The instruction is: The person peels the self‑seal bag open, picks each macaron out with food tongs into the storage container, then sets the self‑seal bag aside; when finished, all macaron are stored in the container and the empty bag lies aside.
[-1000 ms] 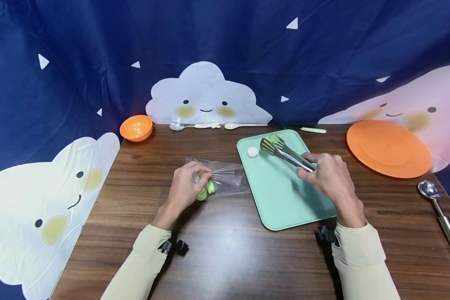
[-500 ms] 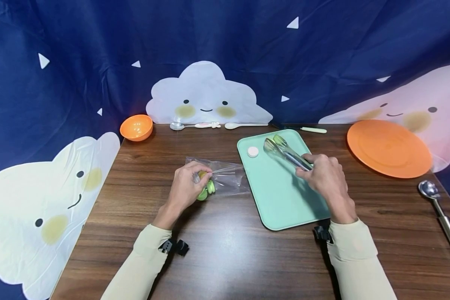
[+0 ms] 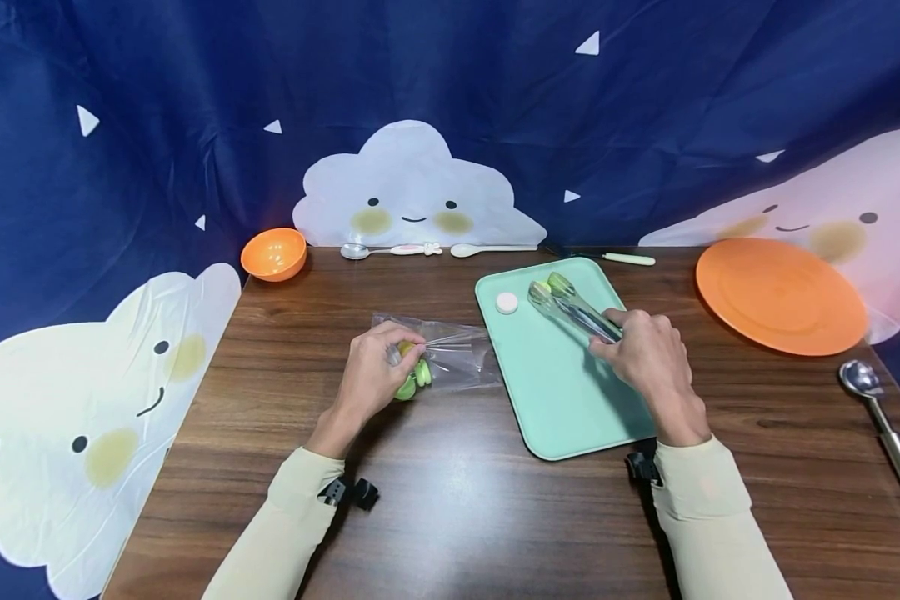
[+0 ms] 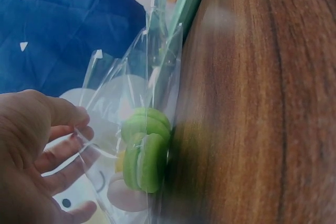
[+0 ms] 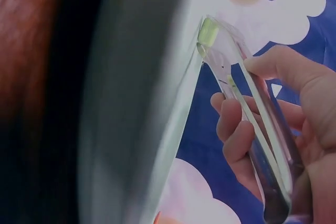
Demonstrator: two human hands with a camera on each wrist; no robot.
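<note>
Tongs (image 3: 566, 305): metal, green-tipped, tips slightly apart above the far end of the mint tray (image 3: 562, 400).
Right hand (image 3: 641, 354): fingers curled round the tong handles.
White disc (image 3: 506, 302): on the tray, just left of the tong tips.
Bag (image 3: 450, 354): clear plastic, on the wooden table (image 3: 450, 517) left of the tray, green macarons (image 4: 144, 153) inside.
Left hand (image 3: 371, 375): pinching the bag's edge.

— What was the bench (image 3: 457, 517) made of?
— Dark wood grain, smooth with a slight sheen.
— And the tongs (image 3: 570, 307)?
— Shiny metal, over a matt plastic tray (image 3: 562, 400). The bag (image 3: 457, 354) was clear, glossy, crinkled film.
</note>
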